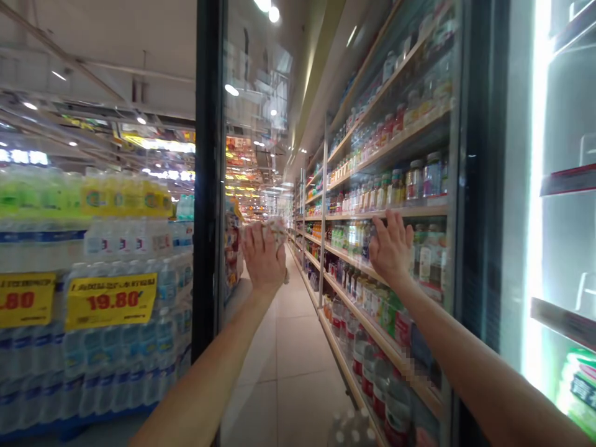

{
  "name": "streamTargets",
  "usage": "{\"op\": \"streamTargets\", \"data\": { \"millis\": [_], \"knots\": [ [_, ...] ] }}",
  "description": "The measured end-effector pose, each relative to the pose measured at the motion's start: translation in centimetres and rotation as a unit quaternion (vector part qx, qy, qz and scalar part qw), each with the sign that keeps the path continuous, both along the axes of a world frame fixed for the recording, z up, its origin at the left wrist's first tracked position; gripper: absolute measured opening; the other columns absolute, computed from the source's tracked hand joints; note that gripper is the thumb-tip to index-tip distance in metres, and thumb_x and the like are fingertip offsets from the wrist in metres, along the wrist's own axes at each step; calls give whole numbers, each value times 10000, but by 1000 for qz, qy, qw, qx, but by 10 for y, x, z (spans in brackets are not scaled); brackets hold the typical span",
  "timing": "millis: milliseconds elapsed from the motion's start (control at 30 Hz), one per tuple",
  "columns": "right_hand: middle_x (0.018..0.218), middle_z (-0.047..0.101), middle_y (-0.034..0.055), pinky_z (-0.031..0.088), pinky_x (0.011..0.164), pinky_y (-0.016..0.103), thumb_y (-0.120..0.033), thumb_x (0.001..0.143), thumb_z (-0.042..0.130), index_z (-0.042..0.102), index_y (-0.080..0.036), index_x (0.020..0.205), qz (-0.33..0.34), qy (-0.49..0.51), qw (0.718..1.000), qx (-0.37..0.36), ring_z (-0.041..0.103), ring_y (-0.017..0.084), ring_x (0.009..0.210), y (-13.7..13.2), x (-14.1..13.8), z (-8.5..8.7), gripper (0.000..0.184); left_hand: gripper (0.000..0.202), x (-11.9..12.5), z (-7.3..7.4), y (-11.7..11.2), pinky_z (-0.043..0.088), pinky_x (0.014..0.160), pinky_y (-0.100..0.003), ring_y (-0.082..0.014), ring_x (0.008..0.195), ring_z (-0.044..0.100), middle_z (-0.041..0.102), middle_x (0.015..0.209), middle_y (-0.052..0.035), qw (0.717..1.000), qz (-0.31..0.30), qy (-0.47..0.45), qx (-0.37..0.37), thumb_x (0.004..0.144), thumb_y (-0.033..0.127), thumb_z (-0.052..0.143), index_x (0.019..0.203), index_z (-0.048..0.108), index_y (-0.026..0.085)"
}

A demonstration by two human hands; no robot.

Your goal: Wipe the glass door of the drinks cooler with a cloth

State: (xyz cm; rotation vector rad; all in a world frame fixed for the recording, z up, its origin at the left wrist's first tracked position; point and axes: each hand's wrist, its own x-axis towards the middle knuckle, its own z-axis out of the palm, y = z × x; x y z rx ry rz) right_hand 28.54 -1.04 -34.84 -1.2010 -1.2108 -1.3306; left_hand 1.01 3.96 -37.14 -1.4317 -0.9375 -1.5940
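Note:
A glass door (pixel 298 347) with a dark frame stands swung open in front of me. My left hand (pixel 264 261) presses a light patterned cloth (pixel 278 228) to the pane; most of the cloth is hidden behind the fingers. To the right, my right hand (pixel 392 248) is open, fingers spread, at the same pane and holding nothing. Whether its palm touches the glass I cannot tell. Shelves of bottled drinks (pixel 386 189) show in the glass around both hands.
On the left, stacked packs of bottled water (pixel 116 341) carry a yellow price sign (pixel 110 301). The door's dark edge (pixel 208 186) stands beside them. At the right is a lit cooler interior (pixel 568 248) with shelf rails and a green pack (pixel 580 385) low down.

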Motion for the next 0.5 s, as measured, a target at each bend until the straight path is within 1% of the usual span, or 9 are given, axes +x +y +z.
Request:
{"op": "streamTargets", "data": {
  "millis": [67,100,167,233,267,300,367,433,500],
  "knots": [
    [1424,355,96,211,1059,474,-253,830,423,429,-219,1300,3,0,1000,-1,280,245,1329,-1,0,0,471,497,22,-9,-6,190,1077,-488,-269,1375,72,329,1416,-160,997,-21,76,3,870,316,414,1327,365,126],
    [1426,352,97,209,1060,475,-252,831,424,428,-219,1302,5,0,1000,-1,277,245,1331,-1,0,0,472,489,35,-14,-10,183,1084,-480,-262,1375,68,333,1419,-139,990,-32,137,7,870,312,413,1326,370,142],
    [1422,358,99,211,1059,472,-254,831,425,431,-217,1300,9,-1,1000,-1,276,243,1331,-1,1,0,471,468,56,-24,-17,171,1095,-457,-249,1374,92,349,1418,-91,966,-46,255,16,868,311,416,1316,391,176],
    [1412,373,102,219,1054,470,-262,830,427,446,-212,1289,11,-4,1000,0,284,245,1327,0,2,0,462,452,64,-29,-20,159,1103,-437,-238,1369,133,365,1413,-58,943,-47,328,23,868,321,418,1302,411,196],
    [1408,380,103,222,1052,470,-264,830,428,453,-211,1283,12,-4,1000,1,288,246,1324,0,2,0,457,447,60,-29,-20,153,1105,-430,-230,1366,151,373,1409,-49,938,-43,343,23,869,320,415,1300,413,201],
    [1404,385,104,223,1051,471,-265,830,427,457,-210,1279,13,-5,1000,1,291,246,1323,0,3,0,453,445,52,-27,-18,148,1106,-428,-225,1364,163,382,1404,-48,939,-35,342,21,872,318,408,1302,411,202],
    [1403,386,104,220,1052,472,-267,831,426,456,-210,1278,17,-6,1000,3,288,244,1325,1,4,0,451,457,27,-19,-12,151,1102,-442,-229,1361,173,395,1393,-74,959,-16,282,11,876,321,397,1313,394,188],
    [1404,384,103,216,1055,473,-270,833,423,453,-212,1280,18,-4,1000,4,283,242,1328,1,3,0,452,481,-2,-8,-4,181,1087,-468,-250,1362,165,388,1389,-124,988,3,154,2,878,332,393,1325,371,158],
    [1403,387,103,219,1054,473,-274,832,422,458,-210,1275,14,-3,1000,5,287,244,1327,1,3,-1,448,498,-20,-1,2,209,1071,-493,-268,1364,146,364,1395,-162,999,11,30,2,878,334,392,1332,352,130]
  ]
}}
